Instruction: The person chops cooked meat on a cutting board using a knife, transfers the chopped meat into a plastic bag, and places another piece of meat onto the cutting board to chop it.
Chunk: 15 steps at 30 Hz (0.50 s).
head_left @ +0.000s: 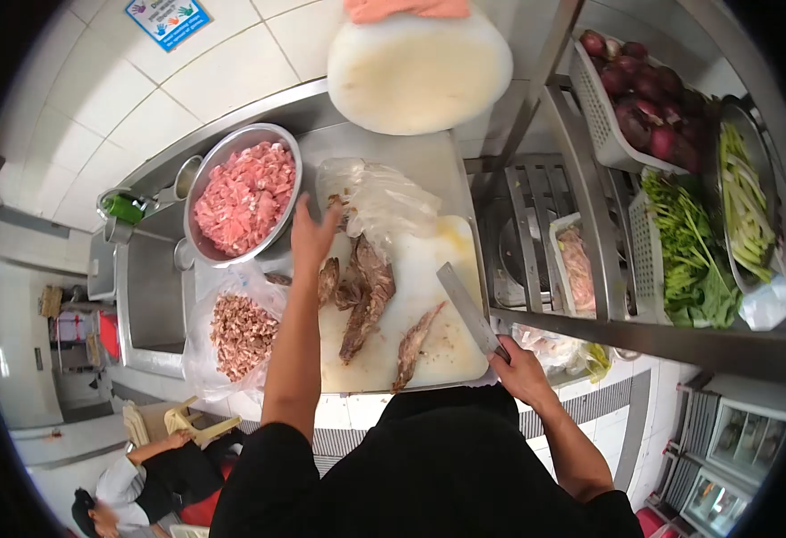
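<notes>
My right hand (520, 369) is wrapped round the handle of a cleaver (466, 308), whose broad blade lies over the right side of a white cutting board (447, 354). My left hand (315, 235), fingers apart, is over the board's far left part, beside a metal bowl of pink sliced meat (242, 199). Near its fingertips are a crumpled clear plastic bag (382, 199) and dark brown chunks of cooked-looking meat (371, 300). One separate strip of meat (418, 342) lies closer to me. Left of my forearm sits a plastic bag of small diced meat (242, 334).
A metal sink (155, 300) is at the left. On the right, a steel rack (590, 233) carries red onions (648, 94), leafy greens (689, 247) and cut green vegetables (744, 202). A round white board (420, 72) leans on the wall. Another person (164, 471) sits at lower left.
</notes>
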### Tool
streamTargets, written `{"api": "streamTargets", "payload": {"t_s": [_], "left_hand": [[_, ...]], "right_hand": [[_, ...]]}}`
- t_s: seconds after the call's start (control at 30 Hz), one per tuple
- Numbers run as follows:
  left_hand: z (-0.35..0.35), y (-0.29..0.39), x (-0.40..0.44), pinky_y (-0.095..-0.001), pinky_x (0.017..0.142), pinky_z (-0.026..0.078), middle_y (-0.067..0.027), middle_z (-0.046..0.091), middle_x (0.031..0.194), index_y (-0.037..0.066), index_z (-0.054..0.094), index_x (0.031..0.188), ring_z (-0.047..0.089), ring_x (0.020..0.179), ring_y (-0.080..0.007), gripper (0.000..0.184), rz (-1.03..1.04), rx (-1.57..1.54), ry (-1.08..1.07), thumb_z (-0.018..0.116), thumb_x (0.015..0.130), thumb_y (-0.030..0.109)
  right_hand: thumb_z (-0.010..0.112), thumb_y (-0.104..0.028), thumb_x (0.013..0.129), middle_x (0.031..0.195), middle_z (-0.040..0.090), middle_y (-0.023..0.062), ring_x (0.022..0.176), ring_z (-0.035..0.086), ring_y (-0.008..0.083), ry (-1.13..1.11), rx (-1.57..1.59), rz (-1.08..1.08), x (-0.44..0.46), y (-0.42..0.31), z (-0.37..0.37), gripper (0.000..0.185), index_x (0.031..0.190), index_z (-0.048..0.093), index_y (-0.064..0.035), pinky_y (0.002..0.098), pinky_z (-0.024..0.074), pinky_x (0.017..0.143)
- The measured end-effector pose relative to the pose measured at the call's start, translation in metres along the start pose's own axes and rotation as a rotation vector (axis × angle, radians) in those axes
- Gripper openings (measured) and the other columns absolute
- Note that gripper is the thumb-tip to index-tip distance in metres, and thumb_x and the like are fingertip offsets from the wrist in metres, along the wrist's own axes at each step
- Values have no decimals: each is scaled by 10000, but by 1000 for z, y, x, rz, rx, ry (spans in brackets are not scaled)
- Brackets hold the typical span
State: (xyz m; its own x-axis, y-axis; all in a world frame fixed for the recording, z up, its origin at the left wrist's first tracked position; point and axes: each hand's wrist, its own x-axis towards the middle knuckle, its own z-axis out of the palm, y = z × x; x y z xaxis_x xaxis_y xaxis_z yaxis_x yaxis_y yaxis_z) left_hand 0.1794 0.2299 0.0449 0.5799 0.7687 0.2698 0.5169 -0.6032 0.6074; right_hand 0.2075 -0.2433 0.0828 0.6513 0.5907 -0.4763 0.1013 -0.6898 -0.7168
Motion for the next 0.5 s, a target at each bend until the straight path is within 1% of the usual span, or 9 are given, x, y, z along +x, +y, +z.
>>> {"api": "streamTargets", "payload": {"t_s": [0.07, 0.1, 0.17, 0.2, 0.3, 0.37, 0.4, 0.43, 0.5], "left_hand": [[51, -30, 54, -453, 1195, 353, -320, 441, 1557, -9, 347, 1590, 433, 1457, -432, 1001, -319, -350, -215, 687, 886, 617], [62, -22, 72, -453, 1195, 353, -320, 441, 1557, -9, 347, 1590, 433, 1457, -432, 1001, -302, -372, -241, 687, 886, 617], [81, 6, 94, -460, 1229, 313, -316, 387, 1598, 14, 309, 1617, 368, 1505, -419, 1085, -346, -535, -612, 676, 851, 689], [86, 22, 93, -460, 1229, 313, -316, 387, 1598, 14, 309, 1617, 368, 1505, -419, 1085, -318, -544, -656, 676, 851, 689], [98, 83, 57, -472, 1244, 292, -309, 386, 1600, 13, 357, 1595, 346, 1511, -432, 1185, 233, 134, -1010, 781, 712, 678], [140, 72, 44, -453, 1206, 365, -294, 490, 1532, 9, 434, 1552, 457, 1443, -422, 1112, 400, 452, -846, 842, 677, 561], [196, 19, 75, -428, 1136, 449, -272, 594, 1436, -3, 527, 1477, 577, 1341, -388, 907, 207, -32, -1016, 830, 719, 392], [179, 33, 64, -414, 1054, 515, -245, 657, 1356, -7, 583, 1413, 648, 1246, -370, 726, 460, 128, -739, 768, 761, 254], [178, 29, 64, -429, 1036, 521, -229, 665, 1345, 27, 606, 1395, 640, 1241, -386, 656, 510, 192, -714, 718, 773, 202]], "right_hand": [[620, -334, 993, 964, 715, 275, 963, 680, 494, 61, 21, 59, -26, 1, 6, 428, 1326, 573, -69, 533, 529, 830], [621, -334, 991, 925, 713, 272, 935, 680, 493, 114, 21, 56, -40, 5, 12, 416, 1319, 587, -81, 532, 529, 810], [626, -329, 989, 910, 711, 269, 918, 680, 491, 166, 43, 144, -70, 0, 16, 409, 1315, 594, -84, 529, 528, 800], [630, -324, 987, 896, 710, 266, 902, 681, 489, 187, 74, 217, -85, -2, 21, 402, 1310, 602, -86, 527, 527, 791], [637, -299, 991, 820, 698, 219, 731, 706, 362, 295, 185, 331, -128, 16, 45, 411, 1327, 590, -68, 470, 534, 694], [640, -294, 997, 744, 657, 133, 606, 641, 213, 366, 329, 401, -150, 16, 54, 433, 1342, 578, -40, 394, 515, 603], [624, -293, 1000, 722, 625, 82, 579, 595, 177, 402, 430, 447, -160, 11, 56, 426, 1340, 583, -39, 369, 495, 578], [614, -295, 1001, 716, 610, 66, 575, 581, 167, 432, 470, 466, -170, 16, 62, 411, 1324, 589, -41, 360, 487, 571], [603, -298, 1002, 710, 596, 50, 571, 566, 156, 496, 513, 485, -185, 36, 71, 398, 1307, 595, -43, 352, 480, 564]]}}
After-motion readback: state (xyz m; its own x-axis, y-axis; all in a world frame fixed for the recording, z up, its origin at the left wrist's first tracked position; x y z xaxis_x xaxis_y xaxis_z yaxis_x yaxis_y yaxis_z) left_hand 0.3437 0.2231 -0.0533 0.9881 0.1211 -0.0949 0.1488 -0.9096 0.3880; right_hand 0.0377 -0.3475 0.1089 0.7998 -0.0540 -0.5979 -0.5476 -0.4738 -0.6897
